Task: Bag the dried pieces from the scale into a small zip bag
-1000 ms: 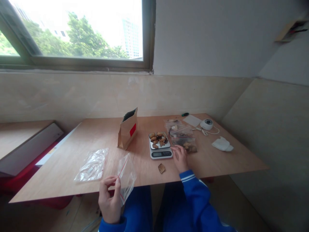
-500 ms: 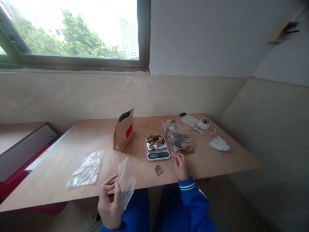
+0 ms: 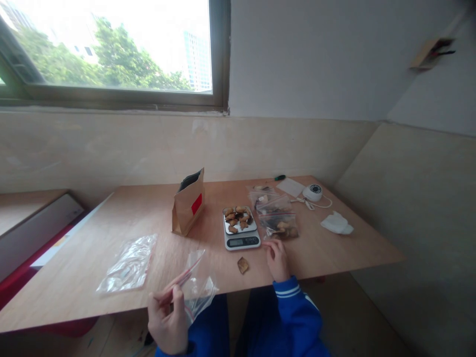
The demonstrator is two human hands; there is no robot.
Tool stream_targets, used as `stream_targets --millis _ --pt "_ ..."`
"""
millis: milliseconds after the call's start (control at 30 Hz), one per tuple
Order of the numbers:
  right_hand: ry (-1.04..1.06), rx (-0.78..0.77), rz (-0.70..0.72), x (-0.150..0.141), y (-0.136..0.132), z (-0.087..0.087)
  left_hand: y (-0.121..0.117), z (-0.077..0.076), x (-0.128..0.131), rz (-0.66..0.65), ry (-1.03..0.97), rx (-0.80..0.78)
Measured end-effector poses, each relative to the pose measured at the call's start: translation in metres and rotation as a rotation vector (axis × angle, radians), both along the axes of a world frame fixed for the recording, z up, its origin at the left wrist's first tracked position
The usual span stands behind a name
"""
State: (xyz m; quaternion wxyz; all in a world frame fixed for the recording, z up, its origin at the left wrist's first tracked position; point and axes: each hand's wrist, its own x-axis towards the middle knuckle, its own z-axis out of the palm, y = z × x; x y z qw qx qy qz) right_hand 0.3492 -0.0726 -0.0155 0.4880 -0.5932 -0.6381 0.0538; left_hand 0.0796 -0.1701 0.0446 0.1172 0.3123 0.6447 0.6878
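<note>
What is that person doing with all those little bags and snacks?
A person in blue sleeves sits at a wooden table. Their left hand holds an empty zip bag by its top. Their right hand rests on the table beside a small scale piled with brown snacks. Filled bags lie next to it.

No text, brand or number can be read anywhere. The scale (image 3: 241, 233) on the desk (image 3: 334, 253) has a small display on its front edge, but the digits are too blurred to make out. The paper bag (image 3: 188, 203) carries a plain red label with no legible print. The round white device (image 3: 312, 192) near the far corner has a dark dial face whose markings are too small to tell. The flat white card (image 3: 292, 187) beside it shows no writing.
</note>
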Motion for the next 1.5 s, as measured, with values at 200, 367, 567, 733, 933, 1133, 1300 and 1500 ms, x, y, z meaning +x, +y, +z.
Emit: stream_targets --millis 200,367,567,733,933,1133,1300,1500 --pt "-0.006 -0.014 0.005 0.002 0.000 -0.003 0.014 0.003 0.006 -0.079 -0.022 0.090" --pt "-0.009 -0.011 -0.009 0.001 0.000 -0.002 0.026 0.019 0.015 -0.134 -0.054 0.129" --pt "0.008 0.000 -0.005 0.003 0.000 -0.003 0.048 0.037 0.020 -0.029 -0.034 0.068" --pt "0.086 -0.017 0.041 0.001 0.000 0.008 0.069 0.050 0.023 0.072 -0.017 -0.023" --pt "-0.062 -0.029 0.244 -0.017 0.040 0.053 0.088 0.056 0.032 -0.001 -0.070 -0.032" --pt "-0.222 -0.115 0.339 -0.026 0.084 0.051 0.093 0.054 0.034 -0.053 -0.129 0.009" --pt "-0.282 -0.130 0.345 -0.029 0.084 0.043 0.089 0.054 0.032 -0.023 -0.073 -0.022" --pt "-0.321 -0.135 0.304 -0.030 0.087 0.043 0.089 0.051 0.034 -0.041 -0.076 -0.019"
